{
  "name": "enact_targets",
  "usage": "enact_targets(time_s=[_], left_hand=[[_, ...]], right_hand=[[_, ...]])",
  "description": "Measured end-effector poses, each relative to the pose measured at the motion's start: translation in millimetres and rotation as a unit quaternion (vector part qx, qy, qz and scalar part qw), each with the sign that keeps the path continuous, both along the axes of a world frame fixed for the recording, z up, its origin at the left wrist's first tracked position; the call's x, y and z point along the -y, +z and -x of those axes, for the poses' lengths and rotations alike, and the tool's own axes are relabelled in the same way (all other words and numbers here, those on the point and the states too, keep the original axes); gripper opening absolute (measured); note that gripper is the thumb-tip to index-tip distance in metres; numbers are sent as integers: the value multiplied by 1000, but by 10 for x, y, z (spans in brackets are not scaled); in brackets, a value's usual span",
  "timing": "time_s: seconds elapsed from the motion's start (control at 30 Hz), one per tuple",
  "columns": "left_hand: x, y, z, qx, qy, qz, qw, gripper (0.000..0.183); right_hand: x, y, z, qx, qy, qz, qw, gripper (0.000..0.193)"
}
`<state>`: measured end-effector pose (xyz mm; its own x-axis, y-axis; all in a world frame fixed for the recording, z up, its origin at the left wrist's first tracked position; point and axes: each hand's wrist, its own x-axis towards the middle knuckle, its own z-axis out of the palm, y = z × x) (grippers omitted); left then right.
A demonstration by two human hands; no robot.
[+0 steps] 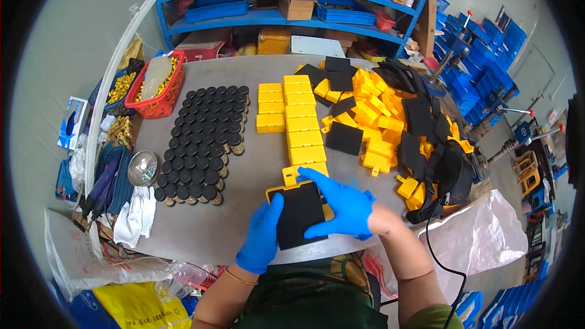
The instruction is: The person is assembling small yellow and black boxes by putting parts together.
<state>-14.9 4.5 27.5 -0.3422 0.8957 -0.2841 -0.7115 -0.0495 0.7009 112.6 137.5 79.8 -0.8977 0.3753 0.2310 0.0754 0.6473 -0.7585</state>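
Grey worktop (244,176) carries your black round caps (204,140), a row of yellow boxes (301,125) and a loose heap of yellow parts (375,119). A red basket (167,100) holds a clear bag. At the near edge, your left hand (261,237) and right hand (341,207) clamp a black foam pad (298,213) onto a yellow box (275,192).
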Motion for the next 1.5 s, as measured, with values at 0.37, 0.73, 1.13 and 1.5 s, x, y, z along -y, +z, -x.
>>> enact_targets(time_s=[0.37, 0.73, 1.13, 1.5], left_hand=[[479, -488, 343, -25, 72, 14, 997, 46], [735, -659, 484, 83, 12, 56, 995, 41], [405, -531, 607, 101, -11, -22, 995, 51], [501, -182, 355, -102, -47, 26, 993, 56]], right_hand=[[-185, -62, 996, 158, 82, 48, 983, 57], [-428, -719, 2021, 273, -14, -237, 932, 43], [-102, -563, 589, -37, 170, -127, 977, 40], [-82, -395, 399, 97, 197, 425, 878, 77]])
